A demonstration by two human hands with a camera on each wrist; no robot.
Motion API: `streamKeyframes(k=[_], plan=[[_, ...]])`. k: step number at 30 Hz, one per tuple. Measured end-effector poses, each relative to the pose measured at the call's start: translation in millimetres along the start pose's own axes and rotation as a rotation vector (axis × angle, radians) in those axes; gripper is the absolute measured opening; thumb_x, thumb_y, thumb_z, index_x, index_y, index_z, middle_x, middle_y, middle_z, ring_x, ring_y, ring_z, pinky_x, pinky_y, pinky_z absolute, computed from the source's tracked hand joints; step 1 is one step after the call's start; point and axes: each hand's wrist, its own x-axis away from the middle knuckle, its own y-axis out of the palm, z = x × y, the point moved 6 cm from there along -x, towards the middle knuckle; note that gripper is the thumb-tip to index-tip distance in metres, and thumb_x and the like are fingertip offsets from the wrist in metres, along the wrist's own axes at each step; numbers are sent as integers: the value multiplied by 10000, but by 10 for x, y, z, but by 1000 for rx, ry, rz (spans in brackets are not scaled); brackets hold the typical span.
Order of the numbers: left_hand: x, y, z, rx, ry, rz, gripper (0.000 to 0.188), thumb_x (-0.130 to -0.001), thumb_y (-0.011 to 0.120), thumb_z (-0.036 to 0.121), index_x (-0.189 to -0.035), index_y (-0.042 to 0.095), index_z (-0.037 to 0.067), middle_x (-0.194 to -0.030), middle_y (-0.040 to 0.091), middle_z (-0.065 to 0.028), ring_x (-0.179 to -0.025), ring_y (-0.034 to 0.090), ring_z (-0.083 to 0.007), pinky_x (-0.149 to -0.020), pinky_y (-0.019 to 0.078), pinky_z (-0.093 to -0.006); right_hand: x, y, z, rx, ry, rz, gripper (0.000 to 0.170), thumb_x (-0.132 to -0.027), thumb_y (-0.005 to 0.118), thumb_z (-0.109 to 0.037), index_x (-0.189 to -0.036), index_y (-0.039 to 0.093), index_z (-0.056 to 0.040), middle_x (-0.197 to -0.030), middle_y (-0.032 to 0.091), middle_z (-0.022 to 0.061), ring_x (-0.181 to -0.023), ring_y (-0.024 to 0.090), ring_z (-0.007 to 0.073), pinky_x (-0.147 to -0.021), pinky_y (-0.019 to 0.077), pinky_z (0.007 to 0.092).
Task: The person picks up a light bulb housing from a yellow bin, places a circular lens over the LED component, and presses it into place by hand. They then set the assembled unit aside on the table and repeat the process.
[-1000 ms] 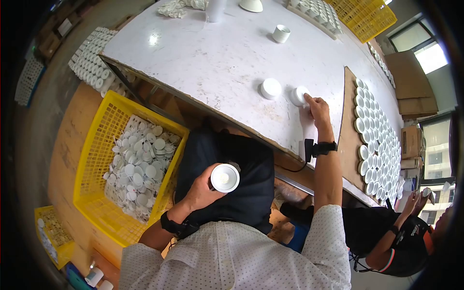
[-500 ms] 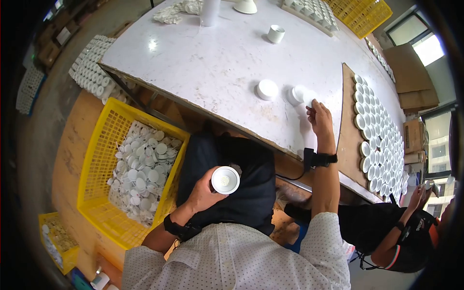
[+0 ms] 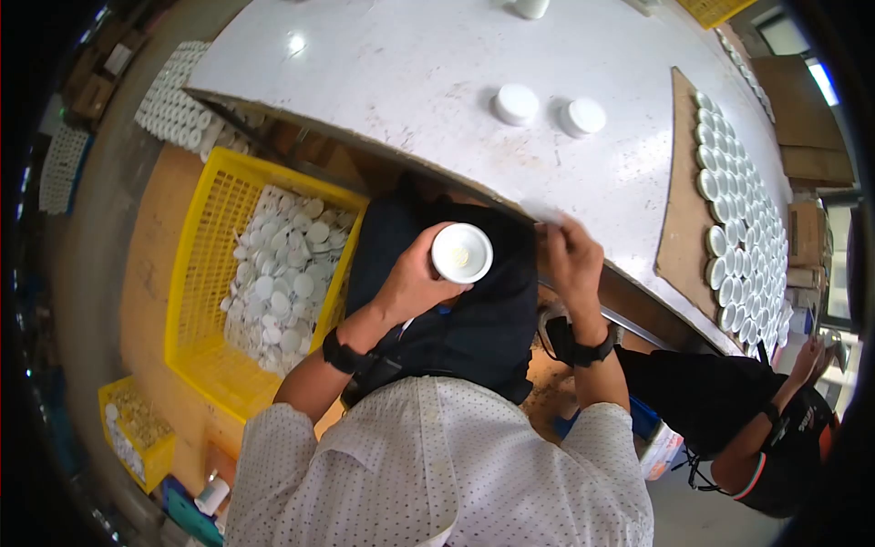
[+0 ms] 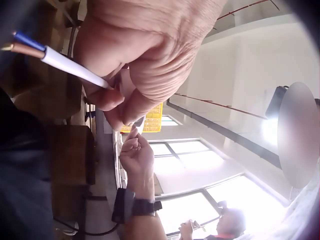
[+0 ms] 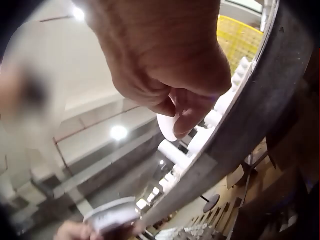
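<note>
My left hand point(image 3: 410, 278) grips a white round downlight housing point(image 3: 462, 253) above my lap, its open face up and a pale yellowish patch inside. In the left wrist view a white cable point(image 4: 75, 69) with blue and brown wire ends juts out beside that hand. To the right of the housing, at the table's edge, my right hand point(image 3: 572, 264) pinches a thin white disc point(image 5: 166, 127) between thumb and fingers; it is blurred in the head view. Two short stacks of white discs, the left stack point(image 3: 517, 104) and the right stack point(image 3: 583, 118), stand on the white table point(image 3: 410, 82).
Left of my legs a yellow basket point(image 3: 202, 273) holds many white discs with wires. Rows of white cups point(image 3: 729, 201) cover a brown board point(image 3: 682, 219) on the table's right. Another person point(image 3: 775, 438) works at the right. More white parts point(image 3: 173, 114) are stacked at the far left.
My right hand has drawn back from the right stack toward my lap, bringing a white disc with it. The left hand still holds the housing, and the head view has shifted.
</note>
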Motion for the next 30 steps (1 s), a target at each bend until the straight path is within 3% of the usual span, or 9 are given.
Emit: streamKeyframes(k=[1,3,6,13,15,19,21,24,30], plan=[[-11,34,17,122,-66,-32,701,-670,733,26,-1269,370,-16,-1166,522,-87,-1094,502,-161,-943,402,-303,115,82,-132,207,-400,24,237,-791,548,53,-997,634,-28,-897,650,130,-751,636,242,-676,506,285],[-19,71,-69,198,-74,-64,713,-689,711,14,-1293,334,-20,-1194,492,-97,-1106,491,-171,-949,400,-312,300,259,-261,297,-635,-84,331,-700,588,80,-1014,626,-17,-976,625,159,-815,626,287,-706,517,327],[-5,144,-61,364,-52,-146,730,-721,709,69,-1312,293,-29,-1231,447,-124,-1133,468,-207,-980,380,-338,475,423,-245,429,-800,-84,411,-636,603,66,-1041,610,-7,-1083,589,148,-901,609,293,-740,522,341],[35,128,-70,252,-105,-83,571,-820,651,181,-1268,358,-18,-1134,523,-101,-990,539,-149,-820,482,-267,574,559,-334,412,-853,-162,538,-575,623,34,-1105,570,-39,-1169,542,155,-1023,553,333,-814,477,380],[29,113,-77,234,-60,-25,502,-856,607,206,-1258,387,2,-886,546,-36,-579,414,-26,-443,337,-165,576,553,-362,415,-850,-159,549,-563,629,12,-1106,572,-47,-1173,544,148,-1028,550,332,-799,472,380],[59,91,-43,244,-45,-2,437,-888,557,211,-1246,411,9,-889,552,-38,-587,434,-31,-460,357,-167,577,536,-415,441,-868,-136,556,-550,657,-41,-1101,584,-71,-1174,555,122,-1038,547,319,-751,461,378],[75,99,-79,357,-141,-53,396,-912,525,244,-1235,429,36,-957,560,-35,-717,510,-45,-524,407,-178,580,520,-441,444,-871,-126,545,-555,663,-41,-1094,589,-73,-1171,560,116,-1037,549,313,-747,460,373],[58,97,-65,332,-111,5,363,-930,470,242,-1225,454,31,-841,562,-23,-579,441,-30,-452,355,-171,580,513,-431,452,-893,-113,521,-563,678,-45,-1078,600,-76,-1161,570,107,-1038,551,302,-744,460,367],[48,106,-11,297,-115,29,354,-926,474,239,-1220,464,42,-849,573,-26,-602,469,-30,-453,357,-166,588,502,-459,455,-926,-116,500,-572,697,-48,-1063,609,-67,-1140,584,98,-1043,552,290,-765,463,367]])
